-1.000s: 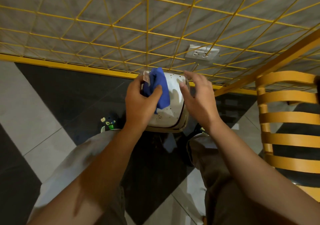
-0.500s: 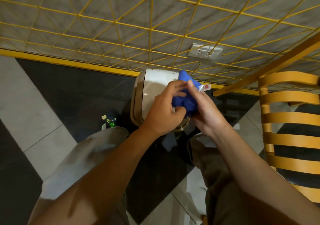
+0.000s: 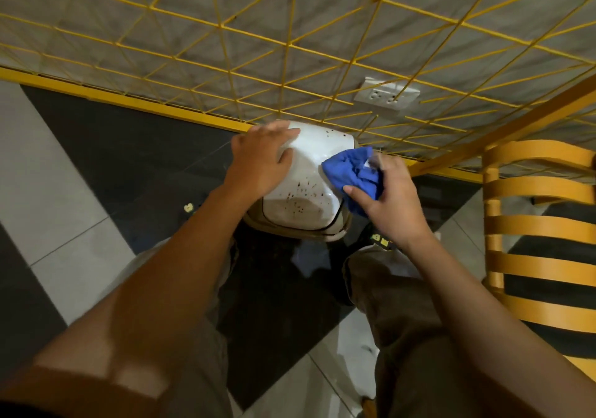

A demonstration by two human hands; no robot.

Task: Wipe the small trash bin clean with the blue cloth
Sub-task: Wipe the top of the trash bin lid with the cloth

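Your left hand (image 3: 261, 159) lay flat, steadying the speckled white plastic bin (image 3: 303, 188); your right hand (image 3: 387, 198) gripped the crumpled blue cloth (image 3: 350, 169) mid-wipe. The specks needed scrubbing next.

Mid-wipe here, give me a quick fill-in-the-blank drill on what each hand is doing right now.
1. The blue cloth is bunched in the ____ hand.
2. The left hand rests flat on the small trash bin and holds ____.
3. The bin's white surface shows dark ____.
4. The chair beside the right hand is coloured ____.

Missing words: right; nothing; specks; yellow
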